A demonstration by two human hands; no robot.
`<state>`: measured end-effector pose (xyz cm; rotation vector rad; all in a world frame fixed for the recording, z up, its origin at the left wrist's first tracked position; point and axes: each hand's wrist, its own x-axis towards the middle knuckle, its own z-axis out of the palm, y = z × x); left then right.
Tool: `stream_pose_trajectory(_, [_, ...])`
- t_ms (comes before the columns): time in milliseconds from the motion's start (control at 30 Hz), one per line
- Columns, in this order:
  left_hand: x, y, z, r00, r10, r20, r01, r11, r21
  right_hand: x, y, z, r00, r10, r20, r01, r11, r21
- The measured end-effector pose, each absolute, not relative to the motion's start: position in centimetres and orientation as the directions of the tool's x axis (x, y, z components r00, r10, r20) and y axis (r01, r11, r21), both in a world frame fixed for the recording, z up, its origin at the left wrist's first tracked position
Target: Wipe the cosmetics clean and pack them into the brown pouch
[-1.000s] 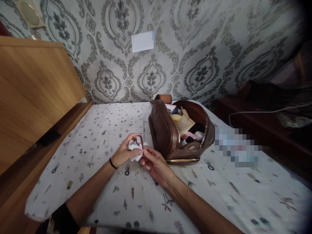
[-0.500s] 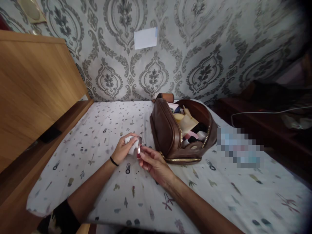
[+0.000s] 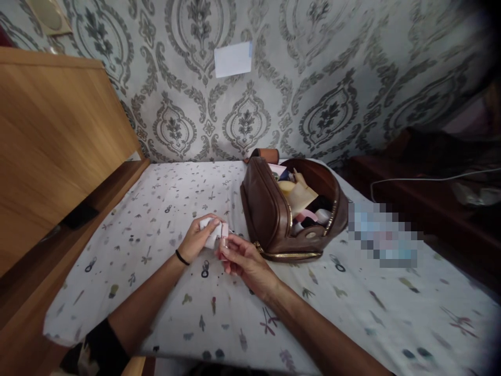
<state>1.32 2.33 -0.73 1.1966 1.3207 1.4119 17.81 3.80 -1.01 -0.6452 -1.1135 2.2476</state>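
A white item, perhaps a cloth or tissue (image 3: 212,235), is gripped in my left hand (image 3: 197,239), which wears a black band at the wrist. My right hand (image 3: 245,261) pinches a small, shiny reddish tube (image 3: 223,245) between thumb and fingers. The tube's upper end touches a pale pink piece beside the white item. Both hands meet above the patterned white sheet (image 3: 183,198). Just to their right stands an unzipped brown bag (image 3: 262,209), filled with several small items, among them a cream pouch (image 3: 302,198).
A wooden panel (image 3: 58,130) rises along the left side. Patterned wallpaper (image 3: 246,120) with a white paper (image 3: 233,60) is behind the sheet. Right of the bag lies a pixelated patch (image 3: 385,235). Farther right, a white cable (image 3: 422,180) crosses a dark reddish surface.
The small tube has turned slightly in my right fingers, and a pale pink piece now shows at its upper end. My hands have hardly moved otherwise.
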Motion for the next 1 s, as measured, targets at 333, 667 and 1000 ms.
stream_pose_trajectory(333, [1.8, 2.3, -1.3, -0.058, 0.998, -0.033, -0.032, 0.031, 0.999, 17.7, 4.0, -1.0, -0.575, 0.808, -0.129, -0.331, -0.374, -0.866])
stream_pose_trajectory(667, [2.1, 1.7, -1.0, 0.221, 0.963, -0.155, -0.187, 0.198, 0.962, 17.4, 4.4, -2.3, -0.522, 0.853, 0.018, -0.348, -0.194, -0.917])
stream_pose_trajectory(1000, [1.8, 2.2, -0.4, 0.013, 1.000, -0.026, -0.165, 0.027, 0.986, 17.4, 4.3, -1.4, -0.433, 0.901, 0.010, -0.444, -0.204, -0.873])
